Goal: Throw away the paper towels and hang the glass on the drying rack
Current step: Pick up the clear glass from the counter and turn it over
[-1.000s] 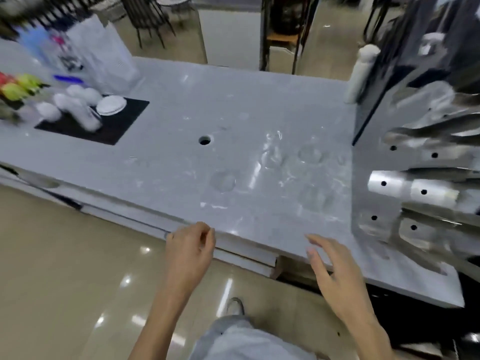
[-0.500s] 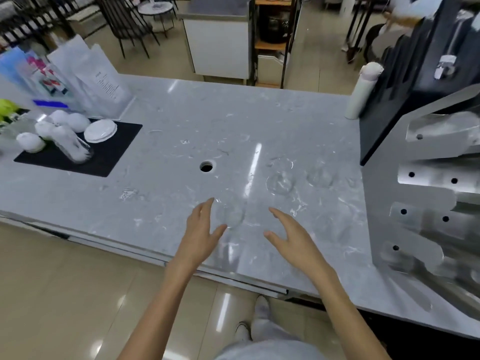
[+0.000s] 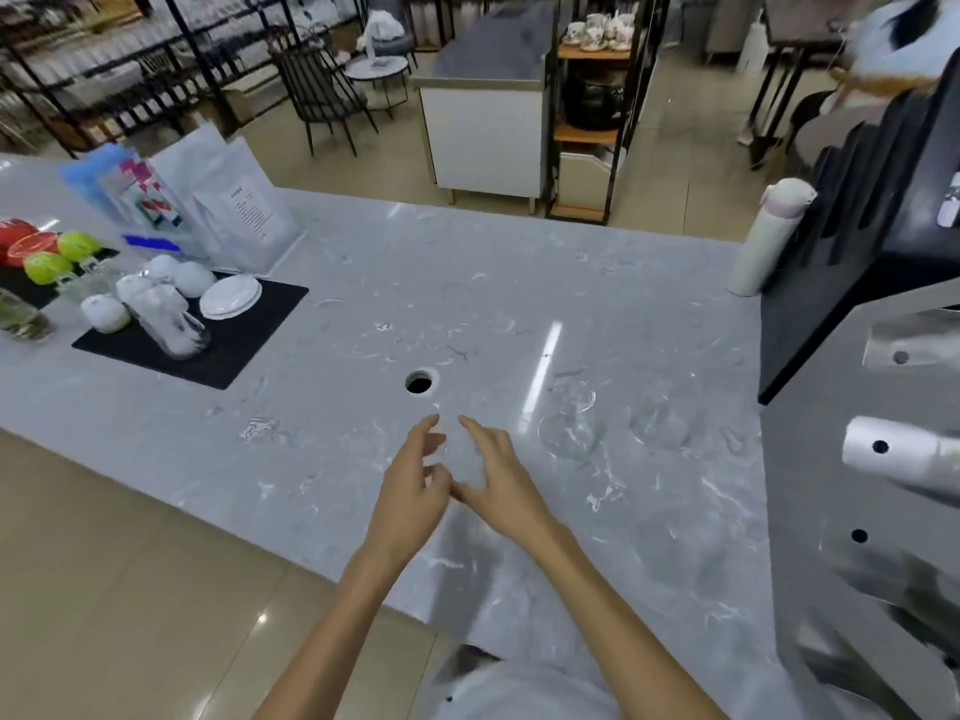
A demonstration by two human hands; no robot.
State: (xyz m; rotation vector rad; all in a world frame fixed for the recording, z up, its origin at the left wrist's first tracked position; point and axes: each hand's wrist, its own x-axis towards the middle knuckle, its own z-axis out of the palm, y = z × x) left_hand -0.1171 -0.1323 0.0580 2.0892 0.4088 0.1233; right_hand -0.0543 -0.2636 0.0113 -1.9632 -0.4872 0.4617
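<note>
My left hand (image 3: 415, 480) and my right hand (image 3: 498, 483) hover close together over the grey marble counter (image 3: 363, 459), fingers spread and holding nothing. Whatever lies between them is too faint to make out. Just beyond the fingertips is a round hole (image 3: 418, 381) in the counter. Clear glasses (image 3: 569, 433) stand upside down to the right of my hands, hard to see against the marble. The metal drying rack (image 3: 883, 449) with its pegs rises at the right edge. On a black mat (image 3: 249, 345) at the left lies a glass stuffed with paper towel (image 3: 166, 324), among crumpled white towels (image 3: 104, 311).
A white bottle (image 3: 769, 236) stands at the far right by a black machine (image 3: 857, 241). Plastic pouches (image 3: 234, 210), a stack of white saucers (image 3: 230, 298) and fruit (image 3: 47, 257) crowd the left end. Chairs, shelves and a white cabinet stand beyond the counter.
Both hands rose from the counter's near edge, moved forward over the marble and drew together near the hole. The camera tilted up, showing more of the room.
</note>
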